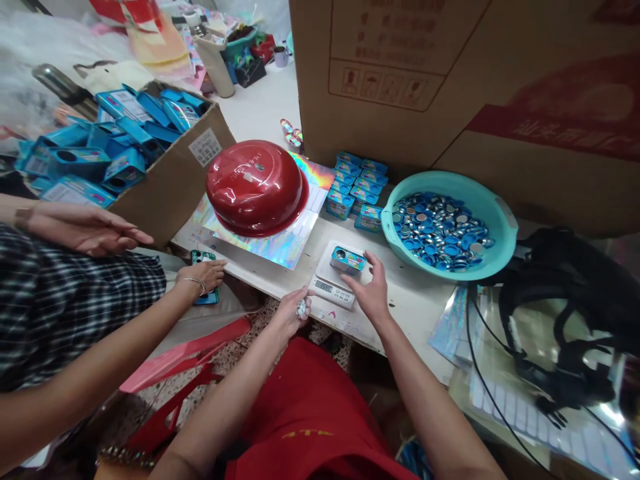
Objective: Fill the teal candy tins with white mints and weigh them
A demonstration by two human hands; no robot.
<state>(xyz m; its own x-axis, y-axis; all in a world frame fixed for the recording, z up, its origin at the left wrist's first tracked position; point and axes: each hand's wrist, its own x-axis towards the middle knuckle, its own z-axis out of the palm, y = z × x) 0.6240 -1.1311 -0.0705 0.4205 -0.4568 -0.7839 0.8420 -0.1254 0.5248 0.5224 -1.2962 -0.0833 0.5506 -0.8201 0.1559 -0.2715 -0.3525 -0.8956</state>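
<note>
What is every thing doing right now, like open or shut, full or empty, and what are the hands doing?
small blue box: sitting on the scale, hole on top.
scale: switched on, display lit.
right hand: touching the small blue box.
left hand: closed on small shiny pieces.
teal basin: holding many round caps.
red bowl: upside down on shiny sheet.
cardboard box: open, piled with blue boxes.
phone: under a co-worker's hand.

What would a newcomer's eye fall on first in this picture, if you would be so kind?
Probably the glossy red dome-shaped lid, resting on a shiny holographic sheet at the middle of the white table. To its right sits a round turquoise plastic basin full of small blue and silver caps. In front, the right hand touches a small blue box on a white digital scale, while the left hand pinches a small shiny piece.
</note>
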